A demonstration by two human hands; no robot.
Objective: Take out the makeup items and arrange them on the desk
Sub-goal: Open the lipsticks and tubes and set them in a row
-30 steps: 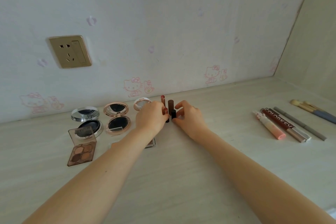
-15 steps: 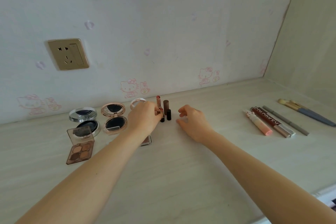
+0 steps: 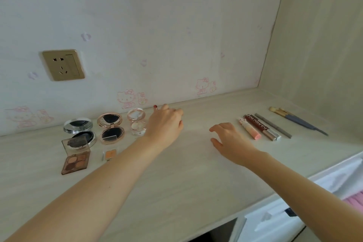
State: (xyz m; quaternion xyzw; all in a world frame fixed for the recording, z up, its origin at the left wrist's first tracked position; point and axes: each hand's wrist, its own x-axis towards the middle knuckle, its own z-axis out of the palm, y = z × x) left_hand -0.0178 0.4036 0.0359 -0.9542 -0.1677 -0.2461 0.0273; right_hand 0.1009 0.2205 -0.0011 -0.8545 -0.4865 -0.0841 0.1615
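Red-tipped lipstick (image 3: 155, 107) stands upright at the left hand (image 3: 166, 124)'s eleven o'clock, fingers curled around it (grip partly hidden). Right hand (image 3: 228, 139), relaxed and empty, hovers at three o'clock, farther off.

wall (image 3: 157, 25) white w/ pink kitty print, socket (image 3: 63, 65) gold, desk (image 3: 176, 182) pale woodgrain, eyeshadow palette (image 3: 75, 160) browns, brushes (image 3: 298, 121) blue-handled

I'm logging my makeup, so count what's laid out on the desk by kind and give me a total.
Open round compacts: 3 — silver compact, rose gold compact, clear compact
Eyeshadow palettes: 2 — brown palette, small orange pan
Tubes: 2 — pink tube, brown tube
Pencil: 1 — grey pencil
Brushes: 2 — brushes
Lipstick behind left hand: 1 visible — lipstick
Total: 11
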